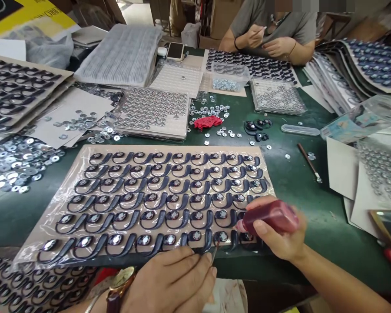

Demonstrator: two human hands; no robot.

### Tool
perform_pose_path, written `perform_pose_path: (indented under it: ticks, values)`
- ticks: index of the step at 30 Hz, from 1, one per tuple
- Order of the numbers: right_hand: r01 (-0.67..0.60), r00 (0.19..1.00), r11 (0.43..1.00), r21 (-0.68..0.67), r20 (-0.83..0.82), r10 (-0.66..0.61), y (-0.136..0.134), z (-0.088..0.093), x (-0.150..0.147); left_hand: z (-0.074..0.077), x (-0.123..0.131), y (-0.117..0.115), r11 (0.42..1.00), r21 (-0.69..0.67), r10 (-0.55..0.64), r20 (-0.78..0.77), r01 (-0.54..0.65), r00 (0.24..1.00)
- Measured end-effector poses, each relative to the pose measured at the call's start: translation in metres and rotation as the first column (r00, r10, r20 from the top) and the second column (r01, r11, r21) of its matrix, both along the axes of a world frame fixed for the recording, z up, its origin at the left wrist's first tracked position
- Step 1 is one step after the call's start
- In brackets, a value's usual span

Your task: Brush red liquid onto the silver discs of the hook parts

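Observation:
My right hand (pixel 282 243) is closed around a dark red squeeze bottle (pixel 273 217). The bottle lies on its side in the grip, its nozzle pointing left over the right part of a film-covered cardboard sheet (pixel 65 191). On this sheet stand rows of black curved pieces (pixel 146 219), each with a round silver-centred end. My left hand (pixel 179 278) is at the sheet's front edge, closed on a thin pointed tool (pixel 215 252). The tool's tip is at a round end in the front row; its kind is unclear.
Loose metal washers (pixel 16 165) lie in a heap at left. Behind the sheet are a stack of cards with round studs (pixel 153 113), a red cloth (pixel 207 123) and a clear box (pixel 230 78). A brush (pixel 309 163) lies at right. Another person's hands (pixel 267 43) work across the table.

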State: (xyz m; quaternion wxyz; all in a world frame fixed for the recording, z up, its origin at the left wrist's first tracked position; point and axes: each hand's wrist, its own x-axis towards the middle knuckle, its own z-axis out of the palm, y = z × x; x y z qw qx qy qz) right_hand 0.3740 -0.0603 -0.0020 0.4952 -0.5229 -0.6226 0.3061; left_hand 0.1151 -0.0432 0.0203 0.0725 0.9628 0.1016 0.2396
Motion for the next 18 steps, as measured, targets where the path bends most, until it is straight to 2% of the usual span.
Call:
perform_pose_path:
  ticks: [3, 6, 12, 18]
  values:
    - [-0.074, 0.994, 0.997, -0.014, -0.085, 0.072, -0.005, -0.009, -0.002, -0.003, 0.007, -0.001, 0.999, 0.026, -0.02, -0.028, 0.02, 0.999]
    - [-0.144, 0.984, 0.989, -0.042, -0.113, 0.138, -0.003, -0.008, -0.005, -0.006, 0.009, -0.004, 0.999, 0.051, -0.015, -0.052, 0.018, 0.999]
    - [-0.115, 0.993, 0.992, 0.058, 0.019, 0.114, 0.004, -0.005, -0.009, -0.011, 0.012, -0.013, 0.982, 0.187, 0.022, -0.117, 0.0, 0.993]
    - [-0.137, 0.983, 0.987, 0.083, 0.133, 0.125, 0.006, -0.001, -0.01, -0.012, 0.016, -0.013, 0.982, 0.188, 0.026, -0.111, -0.005, 0.994]
